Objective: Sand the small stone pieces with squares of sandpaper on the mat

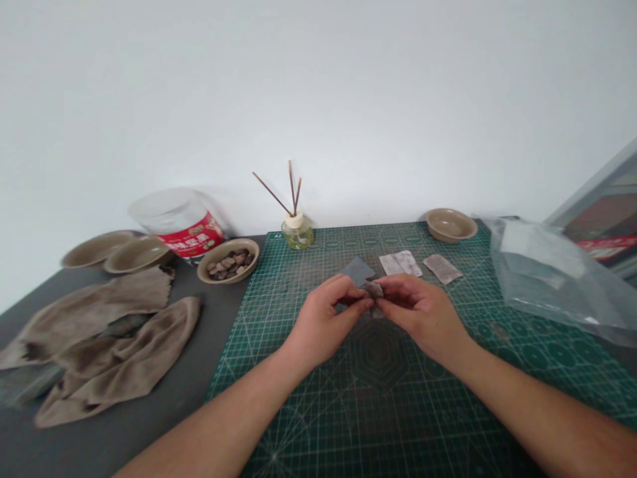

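Grey piece [374,289], pinched by left hand [327,315] and right hand [426,311] together, seems mid-handling; the next move likely needs steady pressure

Matt cloth [159,348], glossy plastic bag [542,292]

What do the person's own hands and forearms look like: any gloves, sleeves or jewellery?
The left hand and right hand wear no gloves. The left forearm and right forearm are bare, with no sleeve, watch or bracelet in view. No ring is visible.
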Demonstrator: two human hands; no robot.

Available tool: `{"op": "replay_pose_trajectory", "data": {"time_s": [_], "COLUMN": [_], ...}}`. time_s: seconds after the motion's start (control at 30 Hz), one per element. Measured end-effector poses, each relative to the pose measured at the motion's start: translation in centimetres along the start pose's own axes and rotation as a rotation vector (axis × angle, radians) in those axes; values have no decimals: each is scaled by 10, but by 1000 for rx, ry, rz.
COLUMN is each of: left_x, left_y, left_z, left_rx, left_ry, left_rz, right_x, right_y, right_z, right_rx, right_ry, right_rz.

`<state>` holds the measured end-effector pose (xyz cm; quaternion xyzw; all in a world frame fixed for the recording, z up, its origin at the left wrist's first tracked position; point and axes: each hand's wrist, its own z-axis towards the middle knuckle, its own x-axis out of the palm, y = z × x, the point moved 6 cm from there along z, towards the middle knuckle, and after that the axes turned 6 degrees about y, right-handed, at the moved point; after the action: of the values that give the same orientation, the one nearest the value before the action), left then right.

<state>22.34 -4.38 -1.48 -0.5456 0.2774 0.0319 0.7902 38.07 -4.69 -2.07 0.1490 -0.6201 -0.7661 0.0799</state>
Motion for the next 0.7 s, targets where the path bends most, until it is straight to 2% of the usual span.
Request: {"op": "replay_pose_trajectory", "data": {"time_s": [0.1, 0.23, 0.37, 0.5, 0.63, 0.7], "left_x": [2, 0, 3, 1, 4, 2], "left_y": [-2, -3, -4, -4, -3, -3], "left_z": [0, 0, 0, -1, 0, -1], "left_rx": [10, 13, 25, 23, 17, 8], "left_ry": [42, -8, 32, -32, 4, -26], "left_rz": [33, 58, 43, 60, 48, 36], "right_x": [-2, -1, -3, -3, -3, -3], "right_y": [0, 0, 2, 3, 6, 6], "right_z": [-2, -3, -4, -4, -6, -6], "right_rx": [-17, -13, -38, -35, -37, -33], "right_ry": [-21, 4, -22, -18, -34, -35], "right_rz": [-95, -145, -238, -233, -274, -270]}}
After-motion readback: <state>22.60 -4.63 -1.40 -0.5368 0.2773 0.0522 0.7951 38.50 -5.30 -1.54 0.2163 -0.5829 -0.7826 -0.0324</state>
